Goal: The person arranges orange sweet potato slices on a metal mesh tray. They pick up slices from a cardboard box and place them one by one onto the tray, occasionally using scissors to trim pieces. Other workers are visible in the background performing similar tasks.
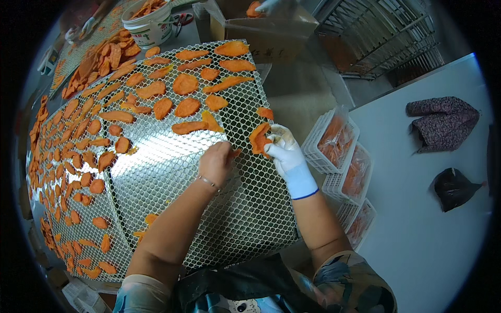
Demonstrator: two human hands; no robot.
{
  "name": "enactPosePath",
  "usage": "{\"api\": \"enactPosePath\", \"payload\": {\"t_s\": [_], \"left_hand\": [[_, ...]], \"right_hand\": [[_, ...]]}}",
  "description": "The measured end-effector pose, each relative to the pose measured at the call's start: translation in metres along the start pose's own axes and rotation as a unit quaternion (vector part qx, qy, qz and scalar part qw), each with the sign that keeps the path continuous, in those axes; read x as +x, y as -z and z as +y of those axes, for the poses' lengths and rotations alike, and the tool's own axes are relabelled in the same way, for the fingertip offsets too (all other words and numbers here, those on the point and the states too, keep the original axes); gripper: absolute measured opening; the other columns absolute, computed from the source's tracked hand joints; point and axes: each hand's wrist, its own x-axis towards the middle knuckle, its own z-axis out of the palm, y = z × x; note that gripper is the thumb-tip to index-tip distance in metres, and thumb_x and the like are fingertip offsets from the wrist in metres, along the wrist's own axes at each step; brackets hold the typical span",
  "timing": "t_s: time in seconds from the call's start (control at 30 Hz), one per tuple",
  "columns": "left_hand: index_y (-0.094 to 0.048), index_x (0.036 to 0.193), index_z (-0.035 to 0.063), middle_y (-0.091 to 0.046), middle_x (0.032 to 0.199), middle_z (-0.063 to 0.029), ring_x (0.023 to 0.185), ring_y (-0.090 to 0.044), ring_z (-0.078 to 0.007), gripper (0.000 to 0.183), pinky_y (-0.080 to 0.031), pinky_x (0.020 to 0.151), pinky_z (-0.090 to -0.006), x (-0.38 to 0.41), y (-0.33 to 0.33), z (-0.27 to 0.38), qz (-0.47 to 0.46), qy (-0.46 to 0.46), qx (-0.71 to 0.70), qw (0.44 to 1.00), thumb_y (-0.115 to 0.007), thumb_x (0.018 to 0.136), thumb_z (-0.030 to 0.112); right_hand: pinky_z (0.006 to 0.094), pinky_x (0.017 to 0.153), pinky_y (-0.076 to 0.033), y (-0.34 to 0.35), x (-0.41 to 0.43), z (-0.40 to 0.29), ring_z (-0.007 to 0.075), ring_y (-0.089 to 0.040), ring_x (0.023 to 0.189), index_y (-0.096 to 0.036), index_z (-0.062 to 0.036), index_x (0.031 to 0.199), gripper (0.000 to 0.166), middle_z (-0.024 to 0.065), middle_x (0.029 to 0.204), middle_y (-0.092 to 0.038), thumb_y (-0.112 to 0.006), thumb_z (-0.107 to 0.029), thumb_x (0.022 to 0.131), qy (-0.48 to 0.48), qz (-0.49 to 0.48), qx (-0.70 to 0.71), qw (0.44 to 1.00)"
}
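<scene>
My right hand (283, 150), in a white knit glove with a blue cuff, pinches some curled orange dried sweet potato slices (259, 137) above the right edge of a white plastic mesh tray (203, 219). A small orange piece (236, 153) pokes out from the fingers of my bare left hand (215, 162), which wears a bracelet and is low over the mesh. The fingertips themselves are hidden. Just beyond the right hand, a single slice (265, 113) lies at the tray's edge. Rows of flat slices (185, 84) cover the far part of the mesh.
A heap of slices (105, 58) and a white bucket (150, 29) stand beyond the tray, with red-handled scissors (182, 19) alongside. A cardboard box (266, 37) has another person's gloved hand (272, 6) over it. White crates (330, 141) stand at right, near metal racks (387, 35).
</scene>
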Motion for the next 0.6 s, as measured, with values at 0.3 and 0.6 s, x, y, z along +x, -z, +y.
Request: {"api": "enactPosePath", "payload": {"t_s": [0.3, 0.6], "left_hand": [[-0.042, 0.129, 0.0154, -0.056, 0.104, -0.007, 0.078, -0.062, -0.0232, 0.046, -0.056, 0.065, -0.0334, -0.066, 0.052, -0.034, -0.144, 0.31, -0.741, 0.577, -0.062, 0.088, 0.011], [-0.058, 0.098, 0.0081, -0.06, 0.085, -0.0044, 0.064, -0.057, -0.0141, 0.022, -0.05, 0.059, -0.0268, -0.116, 0.091, -0.064, -0.063, 0.253, -0.668, 0.697, -0.07, 0.08, 0.009]], "right_hand": [[0.0233, 0.07, -0.05, -0.071, -0.043, 0.024, 0.0086, -0.055, 0.078, -0.052, -0.0079, 0.122, 0.057, -0.0003, 0.093, -0.053, -0.068, 0.013, 0.071, 0.019, -0.04, -0.084, 0.995], [0.0333, 0.085, -0.051, -0.083, -0.017, 0.043, 0.0213, -0.063, 0.096, -0.054, -0.0042, 0.124, 0.035, 0.0128, 0.109, -0.063, -0.051, -0.023, 0.095, -0.034, -0.151, 0.008, 0.988]]}}
